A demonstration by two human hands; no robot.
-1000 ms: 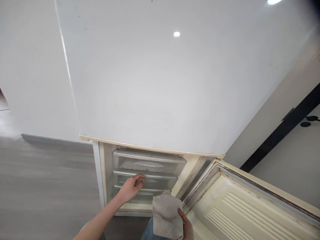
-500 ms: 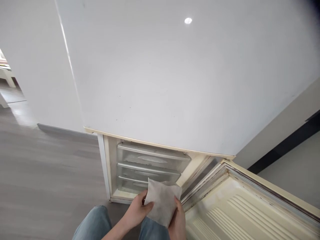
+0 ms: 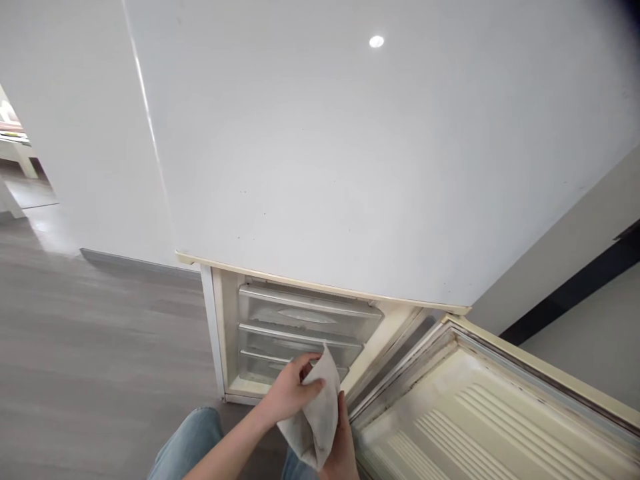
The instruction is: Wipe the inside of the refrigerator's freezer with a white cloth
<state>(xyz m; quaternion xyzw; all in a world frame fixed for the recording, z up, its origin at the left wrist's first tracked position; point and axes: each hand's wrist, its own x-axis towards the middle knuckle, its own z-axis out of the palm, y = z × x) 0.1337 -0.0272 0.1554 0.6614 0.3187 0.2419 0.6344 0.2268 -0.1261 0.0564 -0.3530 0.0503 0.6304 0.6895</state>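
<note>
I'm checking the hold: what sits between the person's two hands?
A grey cloth, held by the left hand on one side and the right hand on the other, seen in the head view.

The soft grey cloth (image 3: 315, 413) looks matt and a bit fuzzy, with creases. The big white fridge door (image 3: 350, 167) is smooth and shiny, and a lamp glints on it. The see-through freezer drawers (image 3: 305, 313) are smooth plastic with a dull, frosty look. The cream inner side of the open door (image 3: 475, 427) is matt, ribbed plastic. The grey floor (image 3: 100, 347) looks like wood planks with a soft sheen. The blue jeans (image 3: 185, 440) are rough cloth.
</note>
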